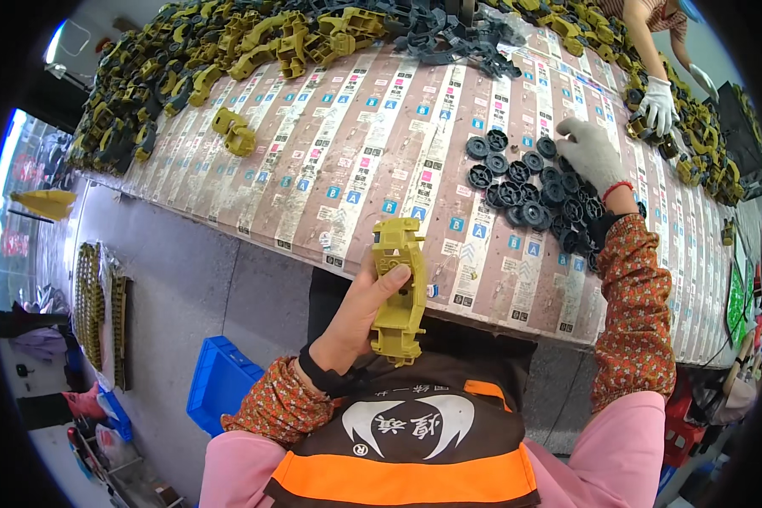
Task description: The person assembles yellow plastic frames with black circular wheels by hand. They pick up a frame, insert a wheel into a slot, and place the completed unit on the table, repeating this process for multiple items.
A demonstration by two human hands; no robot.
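My bare left hand (353,313) is closed round an olive-yellow plastic toy car chassis (398,296). The thumb lies across its face, and the piece is held upright in front of the apron, by the table's near edge. My right hand (591,157), in a pale grey glove, reaches over the far right of a pile of dark toy wheels (533,213). Its fingers are bent and slightly apart above the wheels; the fingertips' undersides are hidden, and no held piece shows.
Another olive chassis (235,133) lies alone on the tape-striped table (313,169). Heaps of olive and dark parts (271,42) line the far edge. A co-worker's gloved hand (657,106) touches parts at the far right. On the floor at left sits a blue bin (220,385).
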